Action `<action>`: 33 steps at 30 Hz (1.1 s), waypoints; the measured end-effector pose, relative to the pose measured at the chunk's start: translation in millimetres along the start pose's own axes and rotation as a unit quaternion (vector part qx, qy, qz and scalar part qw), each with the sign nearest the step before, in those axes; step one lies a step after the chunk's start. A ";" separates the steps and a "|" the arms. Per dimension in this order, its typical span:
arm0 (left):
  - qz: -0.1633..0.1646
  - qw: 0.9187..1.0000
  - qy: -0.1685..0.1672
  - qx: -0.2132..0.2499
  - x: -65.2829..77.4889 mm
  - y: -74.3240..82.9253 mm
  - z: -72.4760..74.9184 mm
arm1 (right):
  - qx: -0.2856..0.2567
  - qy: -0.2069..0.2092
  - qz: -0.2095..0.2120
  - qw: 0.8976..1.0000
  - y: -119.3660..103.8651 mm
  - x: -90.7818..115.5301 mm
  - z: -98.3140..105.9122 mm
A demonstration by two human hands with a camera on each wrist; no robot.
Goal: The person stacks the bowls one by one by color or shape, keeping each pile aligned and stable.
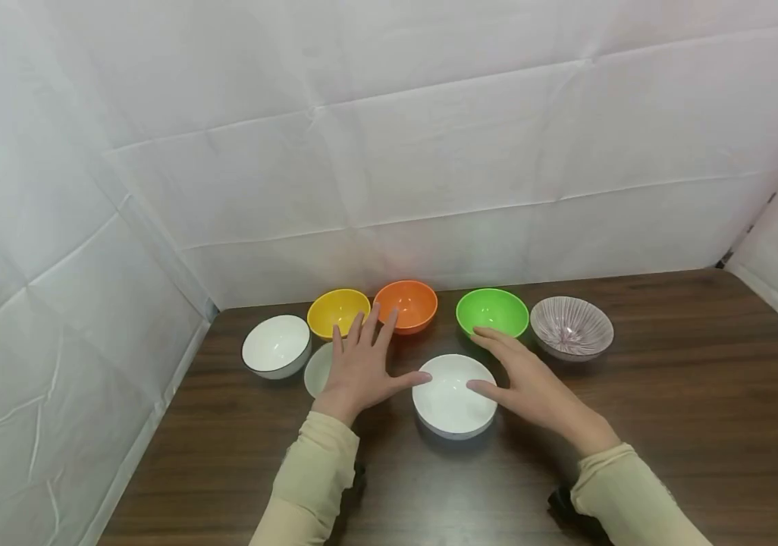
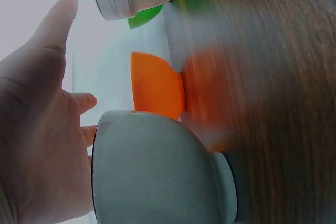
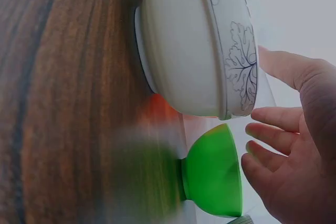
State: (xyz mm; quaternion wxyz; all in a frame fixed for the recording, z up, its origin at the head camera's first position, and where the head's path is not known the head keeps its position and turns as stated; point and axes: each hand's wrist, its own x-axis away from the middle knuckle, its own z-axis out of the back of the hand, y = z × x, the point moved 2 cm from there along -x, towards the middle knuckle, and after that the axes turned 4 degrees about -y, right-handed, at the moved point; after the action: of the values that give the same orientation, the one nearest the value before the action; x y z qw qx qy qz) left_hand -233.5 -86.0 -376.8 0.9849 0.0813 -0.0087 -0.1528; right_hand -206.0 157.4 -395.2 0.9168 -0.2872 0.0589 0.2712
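A white bowl (image 1: 454,398) stands on the table between both hands; the right wrist view shows a leaf pattern on the outside of this bowl (image 3: 239,61). My left hand (image 1: 360,371) is spread over a small pale bowl (image 1: 318,370), its thumb stretched to the white bowl's left rim. In the left wrist view a grey-green bowl (image 2: 152,171) stands right beside the left palm. My right hand (image 1: 532,379) has its thumb over the white bowl's right rim, fingers extended toward the green bowl (image 1: 493,309). Both hands hold nothing.
Along the back stand a yellow bowl (image 1: 338,309), an orange bowl (image 1: 408,303) and a purple-striped bowl (image 1: 572,326). A dark-rimmed white bowl (image 1: 277,345) is at the left. White sheeting (image 1: 430,152) encloses the dark wooden table (image 1: 689,409) behind and at the sides.
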 end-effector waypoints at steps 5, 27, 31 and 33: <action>0.003 1.000 0.002 0.003 -1.9 -1.4 -1.0 | 0.000 -0.008 -0.007 1.000 1.3 0.8 -2.7; 0.016 0.998 0.045 0.045 12.0 -11.4 2.0 | -0.033 -0.035 -0.025 0.999 2.7 6.3 -9.6; 0.016 0.997 0.050 0.060 14.4 -13.1 4.9 | -0.038 -0.040 -0.027 0.998 2.7 8.5 -11.2; 0.017 0.997 0.051 0.063 15.1 -14.0 6.4 | -0.041 -0.041 -0.024 0.998 2.9 9.9 -11.5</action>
State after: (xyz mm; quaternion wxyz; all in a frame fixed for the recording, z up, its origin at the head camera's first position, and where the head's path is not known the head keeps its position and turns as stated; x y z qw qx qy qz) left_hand -223.6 -104.7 -372.9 0.9794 0.1510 0.0301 -0.1306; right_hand -198.6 157.5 -408.8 0.9123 -0.3142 0.0036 0.2625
